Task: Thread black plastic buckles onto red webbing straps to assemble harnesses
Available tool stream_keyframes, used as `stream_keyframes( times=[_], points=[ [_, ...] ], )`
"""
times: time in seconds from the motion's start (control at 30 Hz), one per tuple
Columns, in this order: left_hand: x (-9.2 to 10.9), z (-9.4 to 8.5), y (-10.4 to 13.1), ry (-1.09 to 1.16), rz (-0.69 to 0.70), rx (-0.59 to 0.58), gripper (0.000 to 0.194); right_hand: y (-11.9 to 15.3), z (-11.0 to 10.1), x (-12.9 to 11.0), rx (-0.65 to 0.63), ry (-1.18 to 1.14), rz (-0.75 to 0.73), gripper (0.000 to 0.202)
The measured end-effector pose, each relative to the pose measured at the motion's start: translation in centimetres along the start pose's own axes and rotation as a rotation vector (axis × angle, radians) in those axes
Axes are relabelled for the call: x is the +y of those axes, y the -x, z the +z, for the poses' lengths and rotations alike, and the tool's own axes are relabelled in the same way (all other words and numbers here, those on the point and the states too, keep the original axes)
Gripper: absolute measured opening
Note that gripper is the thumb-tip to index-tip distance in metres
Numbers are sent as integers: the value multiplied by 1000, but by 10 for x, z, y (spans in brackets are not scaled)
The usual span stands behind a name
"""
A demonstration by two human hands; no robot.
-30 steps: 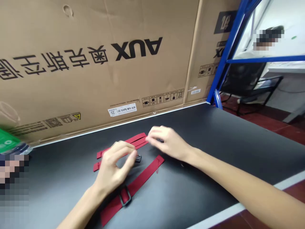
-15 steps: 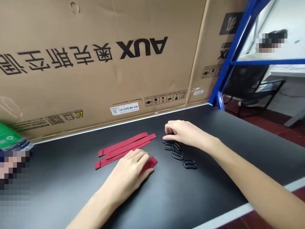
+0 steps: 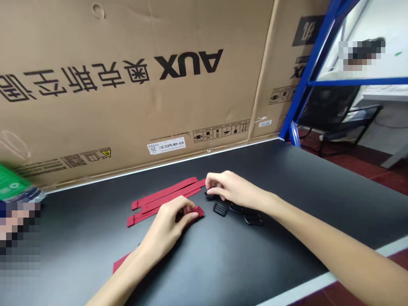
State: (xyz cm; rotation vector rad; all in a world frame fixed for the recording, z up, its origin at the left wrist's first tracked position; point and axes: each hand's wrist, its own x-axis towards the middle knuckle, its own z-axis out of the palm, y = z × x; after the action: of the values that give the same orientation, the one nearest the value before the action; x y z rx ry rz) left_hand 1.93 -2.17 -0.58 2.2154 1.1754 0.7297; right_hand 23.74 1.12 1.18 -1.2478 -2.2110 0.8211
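My left hand (image 3: 174, 216) pinches one end of a red strap (image 3: 199, 211) between thumb and fingers. The strap's other end shows below my left wrist, the stretch between being hidden under the arm. Just beyond lie several more red straps (image 3: 165, 194), flat and roughly side by side. My right hand (image 3: 226, 187) is closed in a pinch on a black buckle (image 3: 209, 195), mostly covered by the fingers. Near it on the table rest a black slider buckle (image 3: 220, 208) with crossbars and a rounded black ring buckle (image 3: 254, 219); another is partly under my right hand.
A large cardboard box (image 3: 127, 110) stands along the back of the black table (image 3: 239, 263). Blue metal framing (image 3: 306, 80) rises at the right. A bottle with a green label (image 3: 14, 182) is at the left edge, beside a pixelated patch. Behind the frame are a person and a chair (image 3: 331, 110).
My right hand has moved left and nearer, bringing a buckle along; the slider buckle has shifted. My left hand has lifted its strap's end, and the strap's other end now shows below the wrist.
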Motion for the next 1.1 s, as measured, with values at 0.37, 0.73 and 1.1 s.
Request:
stream_keyframes(
  times=[0.37, 0.73, 1.1],
  points=[
    [1, -5, -4, 199, -121, 85, 23, 0, 10, -7, 14, -472, -251, 9],
    [5, -6, -4, 372, -124, 1, 23, -1, 30, -8, -10, -876, -144, 19],
    [6, -2, -2, 419, -181, 143, 17, 0, 48, -11, 135, -858, 51, 41]
  ],
)
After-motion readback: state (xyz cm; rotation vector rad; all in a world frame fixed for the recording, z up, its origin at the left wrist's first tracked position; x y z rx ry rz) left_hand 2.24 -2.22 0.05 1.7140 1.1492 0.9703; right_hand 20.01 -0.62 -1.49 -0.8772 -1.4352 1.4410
